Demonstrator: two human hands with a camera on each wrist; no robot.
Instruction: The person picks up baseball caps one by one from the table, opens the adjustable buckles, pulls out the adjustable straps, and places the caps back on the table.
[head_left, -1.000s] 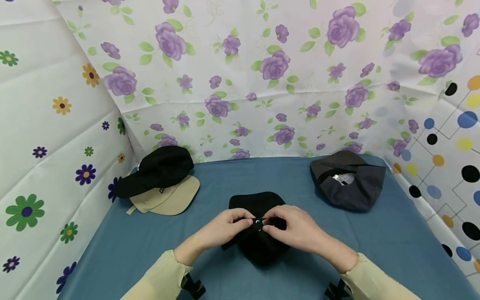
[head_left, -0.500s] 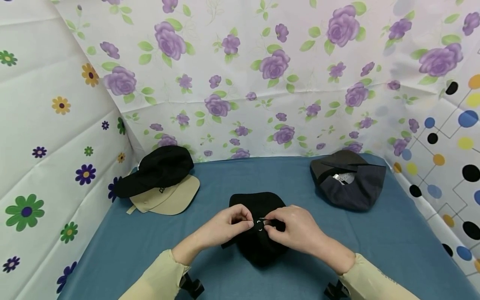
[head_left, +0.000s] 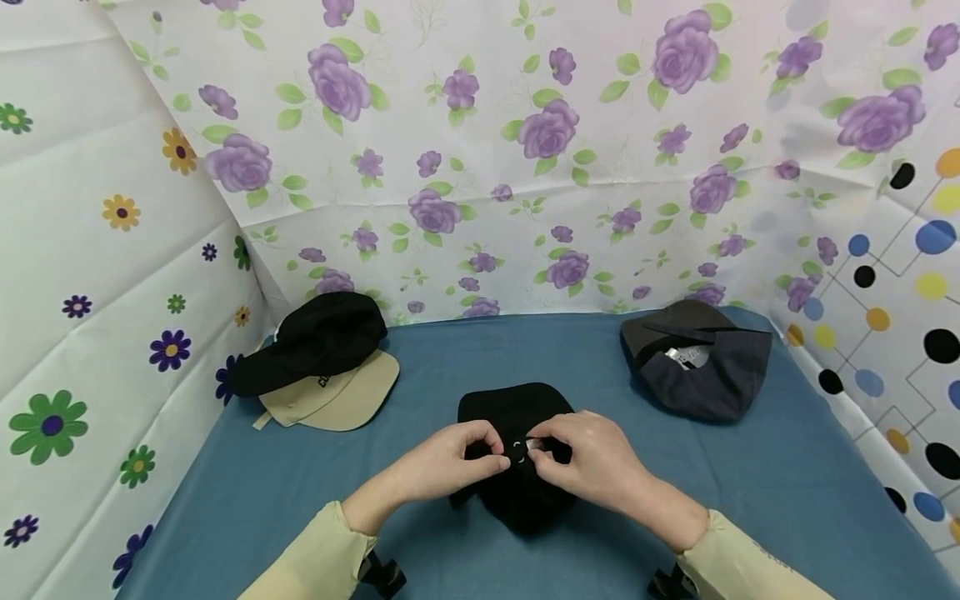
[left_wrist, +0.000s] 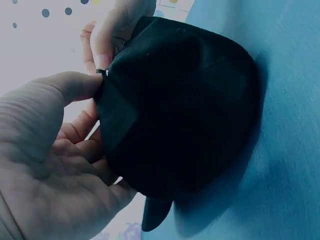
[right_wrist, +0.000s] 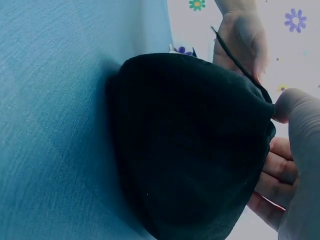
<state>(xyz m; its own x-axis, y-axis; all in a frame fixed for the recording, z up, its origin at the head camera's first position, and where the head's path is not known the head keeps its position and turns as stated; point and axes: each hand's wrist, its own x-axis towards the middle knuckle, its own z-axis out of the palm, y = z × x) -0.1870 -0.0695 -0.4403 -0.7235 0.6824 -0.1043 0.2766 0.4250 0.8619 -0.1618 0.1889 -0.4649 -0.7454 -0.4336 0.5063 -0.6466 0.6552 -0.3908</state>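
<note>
Though partial, “CO” lettering (head_left: pixel 324 381) on tan cap (head_left: pixel 363 388); central black cap (head_left: pixel 513 405) clamped in left fingers (head_left: pixel 483 467) and right fingers (head_left: pixel 555 427).

The held cap (head_left: pixel 525 504) and tablecloth (head_left: pixel 495 350) look matt fabric.

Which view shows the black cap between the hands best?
The head view: it takes in the black cap from above, though fingers cover part. The left wrist view shows one side, close and dark; the right wrist view likewise, but cut off at the bottom.
</note>
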